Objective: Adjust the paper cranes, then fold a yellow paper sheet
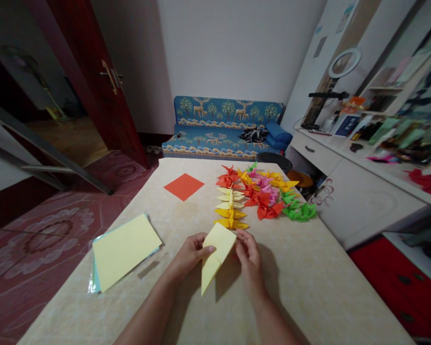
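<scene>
Above the near middle of the table I have a partly folded pale yellow paper [215, 256], its long pointed end aimed down toward me. My left hand [192, 254] pinches its left edge, thumb on top and fingers behind. At the right corner, the fingers of my right hand [250, 256] are bent round the edge and seem to grip it; their exact contact is partly hidden. Just beyond the paper, folded paper cranes [231, 213] in yellow, cream and red stand in a row. More cranes [269, 191] in red, pink, orange and green cluster to the right.
A flat red paper square [184, 187] lies at the table's far left. Nearer, a stack of yellow sheets [127, 251] rests on a clear wrapper. Beyond the table [298, 287] stands a blue patterned sofa [215, 139]; a cluttered white dresser [366, 191] is at the right.
</scene>
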